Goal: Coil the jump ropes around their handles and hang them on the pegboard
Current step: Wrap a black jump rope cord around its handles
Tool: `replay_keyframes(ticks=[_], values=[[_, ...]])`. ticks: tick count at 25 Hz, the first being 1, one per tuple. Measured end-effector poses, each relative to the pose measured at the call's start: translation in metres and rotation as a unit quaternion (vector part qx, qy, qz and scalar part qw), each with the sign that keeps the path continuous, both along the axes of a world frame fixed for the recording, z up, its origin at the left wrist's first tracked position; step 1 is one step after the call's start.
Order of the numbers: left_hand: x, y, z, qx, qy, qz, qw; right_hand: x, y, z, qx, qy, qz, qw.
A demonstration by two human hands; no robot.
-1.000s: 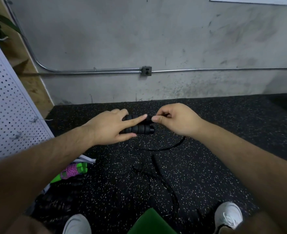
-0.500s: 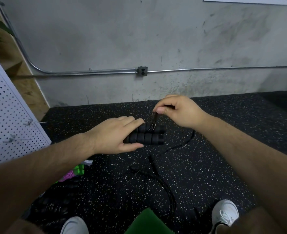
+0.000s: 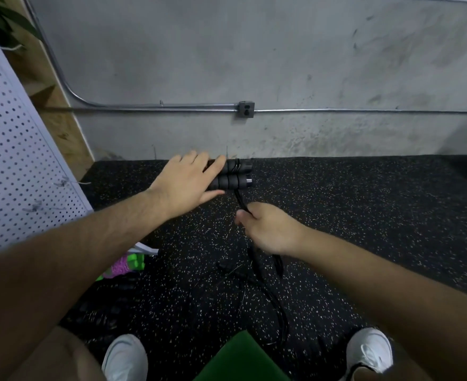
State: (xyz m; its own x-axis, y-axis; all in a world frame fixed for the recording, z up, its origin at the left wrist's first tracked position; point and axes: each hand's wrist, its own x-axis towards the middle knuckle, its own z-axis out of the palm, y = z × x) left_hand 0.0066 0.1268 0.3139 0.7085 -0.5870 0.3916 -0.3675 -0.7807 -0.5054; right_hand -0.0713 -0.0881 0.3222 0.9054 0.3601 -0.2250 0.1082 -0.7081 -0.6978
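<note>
The left hand (image 3: 184, 185) clasps two black ribbed foam handles (image 3: 233, 176) side by side, out over the far edge of the speckled black rubber floor (image 3: 364, 215). The right hand (image 3: 268, 229) is fisted on the thin black cord (image 3: 240, 200) just below them, a few turns already on. Best to pull each turn taut and lay it snug beside the last, with the handles clamped together.

No lettering, label, brand or number is showing legibly anywhere in the frame. The black handles (image 3: 233, 182) at centre, the pegboard (image 3: 12, 160) at left and the outlet box (image 3: 245, 109) on the wall (image 3: 309, 64) are carrying no readable marks.
</note>
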Motion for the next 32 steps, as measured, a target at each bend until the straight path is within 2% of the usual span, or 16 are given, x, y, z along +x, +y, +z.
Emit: replay_keyframes(ticks=[3, 5, 8, 9, 11, 13, 16, 17, 18, 21, 26, 29, 31, 32], values=[[0.004, 0.012, -0.012, 0.02, 0.022, 0.024, 0.999, -0.017, -0.003, 0.032, -0.078, -0.013, 0.059, 0.995], [0.002, 0.014, -0.019, 0.027, 0.028, 0.0, 0.999, -0.02, -0.013, 0.048, -0.104, -0.094, 0.062, 0.988], [-0.01, 0.006, -0.024, 0.048, 0.052, -0.1, 0.992, -0.003, -0.035, 0.055, -0.18, -0.276, 0.029, 0.944], [-0.016, 0.002, -0.024, 0.047, 0.063, -0.139, 0.987, 0.005, -0.043, 0.054, -0.187, -0.316, 0.023, 0.93], [-0.03, -0.01, -0.021, 0.028, 0.08, -0.202, 0.976, 0.021, -0.06, 0.047, -0.154, -0.342, 0.024, 0.927], [-0.048, -0.024, -0.015, -0.018, 0.088, -0.235, 0.968, 0.033, -0.074, 0.031, -0.098, -0.299, 0.018, 0.949], [-0.065, -0.038, 0.0, -0.093, 0.065, -0.225, 0.968, 0.035, -0.078, -0.002, 0.09, -0.106, -0.022, 0.99], [-0.065, -0.039, 0.005, -0.106, 0.052, -0.206, 0.972, 0.031, -0.074, -0.013, 0.13, -0.041, -0.042, 0.99], [-0.063, -0.038, 0.008, -0.111, 0.039, -0.18, 0.977, 0.023, -0.067, -0.021, 0.125, -0.009, -0.047, 0.991], [-0.046, -0.033, 0.007, -0.075, 0.009, -0.092, 0.993, -0.006, -0.042, -0.03, 0.042, -0.024, -0.007, 0.999], [-0.025, -0.018, -0.005, -0.017, 0.039, -0.007, 0.999, -0.022, -0.021, 0.002, -0.032, -0.02, 0.014, 0.999], [-0.022, -0.018, -0.01, -0.012, 0.046, -0.019, 0.999, -0.025, -0.028, 0.034, -0.145, -0.135, 0.054, 0.979], [-0.026, -0.024, -0.012, -0.001, 0.043, -0.056, 0.997, -0.021, -0.038, 0.048, -0.228, -0.253, 0.058, 0.938], [-0.029, -0.026, -0.013, 0.003, 0.045, -0.085, 0.995, -0.015, -0.042, 0.052, -0.239, -0.302, 0.054, 0.921]])
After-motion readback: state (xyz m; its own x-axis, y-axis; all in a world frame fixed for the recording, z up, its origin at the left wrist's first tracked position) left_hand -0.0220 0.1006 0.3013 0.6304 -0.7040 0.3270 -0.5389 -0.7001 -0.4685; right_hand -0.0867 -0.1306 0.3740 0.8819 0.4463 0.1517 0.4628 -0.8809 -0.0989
